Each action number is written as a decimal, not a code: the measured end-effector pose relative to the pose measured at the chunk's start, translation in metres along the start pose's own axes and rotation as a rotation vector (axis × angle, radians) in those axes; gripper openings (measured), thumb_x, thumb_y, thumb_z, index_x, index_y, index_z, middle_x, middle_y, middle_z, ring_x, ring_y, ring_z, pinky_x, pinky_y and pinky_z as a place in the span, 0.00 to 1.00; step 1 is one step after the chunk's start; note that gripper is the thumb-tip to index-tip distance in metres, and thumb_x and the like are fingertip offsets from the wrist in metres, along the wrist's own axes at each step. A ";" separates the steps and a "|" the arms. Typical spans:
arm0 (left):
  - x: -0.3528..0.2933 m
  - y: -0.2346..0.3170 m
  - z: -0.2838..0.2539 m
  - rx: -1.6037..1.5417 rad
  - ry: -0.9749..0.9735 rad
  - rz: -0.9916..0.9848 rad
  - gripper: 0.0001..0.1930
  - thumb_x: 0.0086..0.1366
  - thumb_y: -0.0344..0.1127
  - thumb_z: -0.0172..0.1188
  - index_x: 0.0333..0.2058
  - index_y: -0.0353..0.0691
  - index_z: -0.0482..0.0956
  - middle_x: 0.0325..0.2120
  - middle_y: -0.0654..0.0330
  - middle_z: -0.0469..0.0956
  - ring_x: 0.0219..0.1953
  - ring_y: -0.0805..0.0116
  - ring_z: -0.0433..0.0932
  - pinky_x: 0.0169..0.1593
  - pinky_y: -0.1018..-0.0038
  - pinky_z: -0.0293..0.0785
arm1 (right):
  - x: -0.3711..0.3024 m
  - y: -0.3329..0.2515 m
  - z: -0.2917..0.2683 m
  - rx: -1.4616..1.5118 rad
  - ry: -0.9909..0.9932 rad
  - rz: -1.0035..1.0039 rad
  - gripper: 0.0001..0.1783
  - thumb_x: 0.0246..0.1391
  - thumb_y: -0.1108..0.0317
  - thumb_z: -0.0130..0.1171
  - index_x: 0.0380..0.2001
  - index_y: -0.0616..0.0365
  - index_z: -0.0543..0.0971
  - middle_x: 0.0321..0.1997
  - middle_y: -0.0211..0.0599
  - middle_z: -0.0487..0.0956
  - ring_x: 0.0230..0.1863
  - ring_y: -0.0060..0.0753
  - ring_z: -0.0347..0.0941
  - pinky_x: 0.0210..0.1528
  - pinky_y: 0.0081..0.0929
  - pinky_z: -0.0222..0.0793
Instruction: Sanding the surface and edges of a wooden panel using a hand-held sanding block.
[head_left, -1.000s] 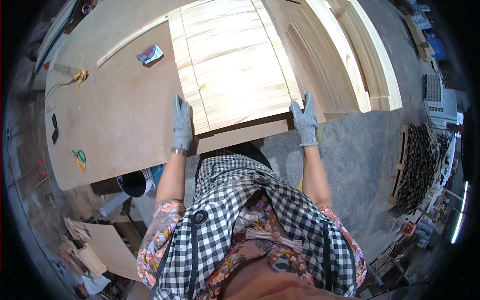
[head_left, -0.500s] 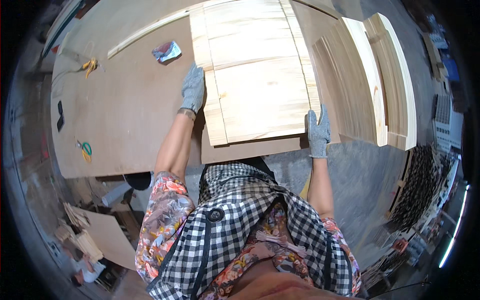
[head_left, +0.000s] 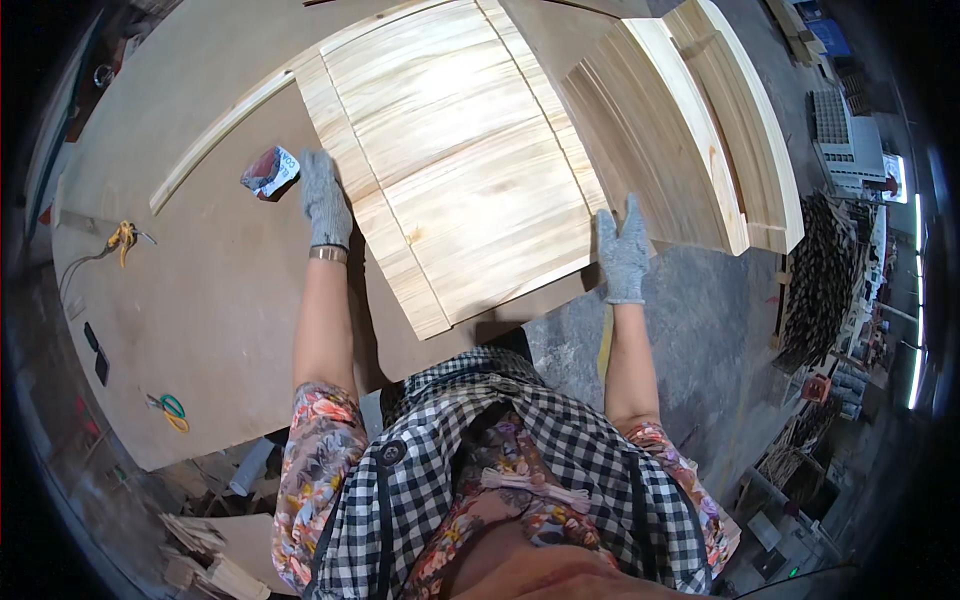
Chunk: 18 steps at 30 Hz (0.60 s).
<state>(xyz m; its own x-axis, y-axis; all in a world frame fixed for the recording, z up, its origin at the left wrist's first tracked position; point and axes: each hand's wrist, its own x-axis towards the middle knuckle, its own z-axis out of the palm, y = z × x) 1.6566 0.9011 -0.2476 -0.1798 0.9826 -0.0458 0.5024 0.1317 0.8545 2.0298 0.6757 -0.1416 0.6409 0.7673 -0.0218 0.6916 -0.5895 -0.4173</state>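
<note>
Wooden panel [head_left: 465, 170] lying flat on the workbench [head_left: 200, 300], long axis running away from the body, near corner overhanging the bench edge. Left hand [head_left: 325, 200] gloved, fingers spread flat against the panel's left edge. Right hand [head_left: 622, 252] likewise open, pressed at the right edge near the lower corner, closing on nothing. Stacked boards [head_left: 700, 130] just right.

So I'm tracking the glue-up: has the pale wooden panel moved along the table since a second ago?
Yes. The pale wooden panel has slid forward, away from the person: its near edge overhung the brown table edge before and now lies further in.
</note>
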 end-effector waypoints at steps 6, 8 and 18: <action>-0.001 -0.002 -0.007 0.225 -0.125 -0.050 0.40 0.70 0.53 0.48 0.68 0.27 0.48 0.66 0.38 0.56 0.69 0.44 0.56 0.69 0.63 0.52 | -0.012 -0.028 0.038 -0.132 -0.024 -0.071 0.43 0.54 0.44 0.60 0.62 0.68 0.65 0.61 0.64 0.70 0.62 0.61 0.67 0.64 0.44 0.63; -0.011 0.009 0.003 0.192 -0.154 -0.011 0.42 0.69 0.53 0.49 0.68 0.27 0.46 0.66 0.36 0.55 0.69 0.43 0.55 0.69 0.63 0.52 | -0.007 -0.012 0.031 -0.184 0.000 -0.034 0.43 0.54 0.44 0.60 0.62 0.68 0.66 0.61 0.63 0.70 0.62 0.61 0.67 0.63 0.44 0.63; -0.043 0.046 0.064 0.133 -0.323 0.165 0.42 0.69 0.53 0.49 0.68 0.26 0.45 0.69 0.38 0.50 0.70 0.46 0.52 0.70 0.67 0.50 | 0.011 0.079 -0.010 -0.266 -0.033 -0.028 0.44 0.56 0.44 0.58 0.65 0.67 0.61 0.64 0.62 0.67 0.64 0.59 0.64 0.65 0.44 0.60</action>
<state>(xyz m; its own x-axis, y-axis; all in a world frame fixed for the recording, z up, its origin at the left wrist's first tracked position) 1.7415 0.8729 -0.2395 0.1782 0.9797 -0.0919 0.6114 -0.0371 0.7904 2.0947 0.6348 -0.1659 0.6122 0.7894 -0.0456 0.7748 -0.6104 -0.1649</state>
